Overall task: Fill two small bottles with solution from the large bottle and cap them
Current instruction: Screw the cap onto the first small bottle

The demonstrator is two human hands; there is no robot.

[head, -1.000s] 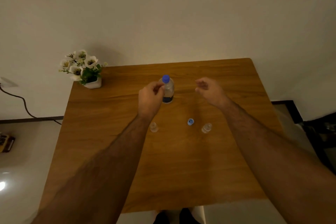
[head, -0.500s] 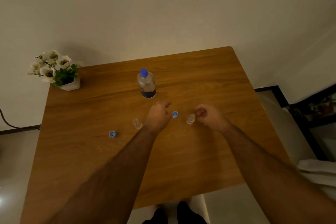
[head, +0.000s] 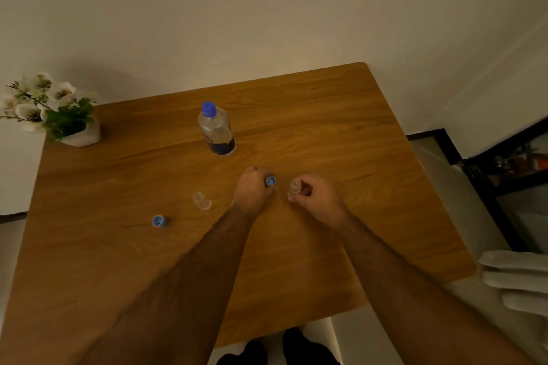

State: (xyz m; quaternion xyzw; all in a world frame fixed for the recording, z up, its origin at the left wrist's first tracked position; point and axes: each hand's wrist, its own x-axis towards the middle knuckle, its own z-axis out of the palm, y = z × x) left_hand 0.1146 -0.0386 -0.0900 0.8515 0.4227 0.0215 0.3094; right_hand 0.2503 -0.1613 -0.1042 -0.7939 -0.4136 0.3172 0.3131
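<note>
Both forearms reach forward over the table [head: 296, 261]. The left hand [head: 252, 190] rests on the tabletop with its fingers curled around a blue cap [head: 270, 181], which shows at the hand's right edge. Just to the right of it, apart from it, the right hand [head: 317, 195] grips a small clear vial [head: 295, 186]; the fingers wrap its lower body and its open mouth points up, uncapped. Whether this vial holds any liquid cannot be determined.

To the left of the left hand, near but not touching it, a second vial [head: 201, 200] stands on the table, also uncapped. Further left and slightly nearer the person, a second blue cap [head: 158, 221] lies on the table, well apart from both hands.

Beyond the hands, a little left of the left hand, the bottle [head: 216, 130] stands upright with its blue lid on. It is clear, with a dark label band around the base. Neither hand touches it.

At the far left corner of the table, well apart from the left hand, sits a white pot of white flowers [head: 53, 112]. Past the table stands a plain wall [head: 267, 15].
</note>
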